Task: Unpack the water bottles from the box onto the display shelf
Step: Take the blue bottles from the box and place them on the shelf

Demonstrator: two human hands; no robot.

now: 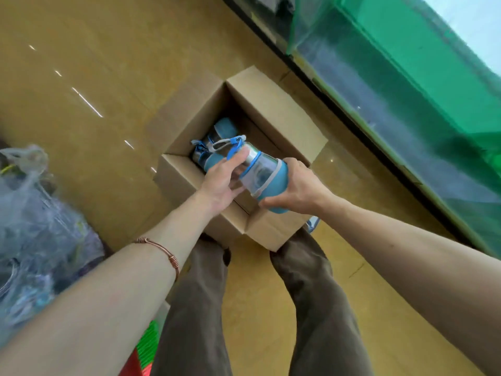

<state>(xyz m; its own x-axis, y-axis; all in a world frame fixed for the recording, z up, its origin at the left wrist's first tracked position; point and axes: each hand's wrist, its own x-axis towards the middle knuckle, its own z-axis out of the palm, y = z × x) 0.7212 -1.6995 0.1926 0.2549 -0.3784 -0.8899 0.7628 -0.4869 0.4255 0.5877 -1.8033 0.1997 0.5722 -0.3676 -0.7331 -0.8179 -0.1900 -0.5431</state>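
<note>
The blue water bottle (261, 176) is lifted just above the open box (276, 115), held by both hands: the right hand (295, 189) grips its base and the left hand (222, 183) holds its neck. At least two more bottles (214, 147) lie inside, at 11 o'clock from it. I judge much unpacking remains; the green-edged shelf (406, 104) at 2 o'clock shows no bottle yet.

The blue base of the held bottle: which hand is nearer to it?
Right. The right hand grips the bottle around its blue base. The left hand holds the same bottle higher up, near the metal neck and strap.
</note>
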